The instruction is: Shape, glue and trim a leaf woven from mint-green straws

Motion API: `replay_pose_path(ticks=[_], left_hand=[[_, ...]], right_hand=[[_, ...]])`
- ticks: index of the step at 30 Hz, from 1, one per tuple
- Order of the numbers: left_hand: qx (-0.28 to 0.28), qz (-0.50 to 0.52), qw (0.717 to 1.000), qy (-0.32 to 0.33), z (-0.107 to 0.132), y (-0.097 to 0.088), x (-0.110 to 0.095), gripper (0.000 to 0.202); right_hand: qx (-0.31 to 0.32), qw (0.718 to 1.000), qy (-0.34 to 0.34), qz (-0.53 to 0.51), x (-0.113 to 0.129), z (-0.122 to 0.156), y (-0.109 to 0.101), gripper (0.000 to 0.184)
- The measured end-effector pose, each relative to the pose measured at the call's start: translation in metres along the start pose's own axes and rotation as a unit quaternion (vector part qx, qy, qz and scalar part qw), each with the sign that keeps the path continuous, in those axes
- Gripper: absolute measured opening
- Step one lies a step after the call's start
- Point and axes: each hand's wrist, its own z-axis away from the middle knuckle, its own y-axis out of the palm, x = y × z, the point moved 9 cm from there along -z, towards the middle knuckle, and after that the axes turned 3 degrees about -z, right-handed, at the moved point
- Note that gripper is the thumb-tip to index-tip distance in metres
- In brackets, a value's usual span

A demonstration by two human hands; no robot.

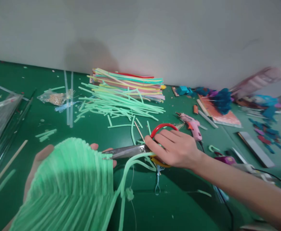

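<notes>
My left hand [38, 159] holds up a fan-like sheet of light green pipe cleaners [77, 179] laid side by side, its fingertips showing behind the sheet's right edge. My right hand [176, 146] grips scissors [128, 151] with one red and one yellow handle loop. The blades point left, and their tips are at the upper right corner of the green sheet, by the end of one strand. Loose green pipe cleaners [124, 175] hang from the sheet's right side and curve up beneath the scissors. My left palm is hidden behind the sheet.
A pile of green pipe cleaners [116, 102] lies at the back beside multicoloured bundles [130, 80]. To the right are a pink glue gun [192, 125], an orange packet [219, 112] and blue scraps [270, 131]. Clear glue sticks [68, 102] and a bead bag [53, 97] lie left.
</notes>
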Motion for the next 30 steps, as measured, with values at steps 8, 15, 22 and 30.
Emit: replay_pose_path(ticks=[8, 15, 22, 30], left_hand=[[0.017, -0.003, 1.0, 0.024, -0.002, 0.003, -0.004, 0.071], [0.022, -0.014, 0.999, 0.03, -0.003, 0.003, -0.006, 0.066], [0.023, -0.005, 0.999, 0.043, 0.0, 0.0, -0.007, 0.071], [0.0, -0.01, 0.999, 0.038, 0.0, -0.001, 0.0, 0.068]], right_hand=[[-0.012, 0.998, -0.065, 0.008, -0.002, -0.011, -0.003, 0.006], [-0.001, 0.997, -0.078, -0.002, -0.002, -0.016, -0.002, 0.009], [0.042, 0.995, -0.088, -0.038, -0.002, -0.012, 0.004, 0.019], [0.07, 0.994, 0.028, -0.074, -0.025, -0.008, 0.012, 0.033]])
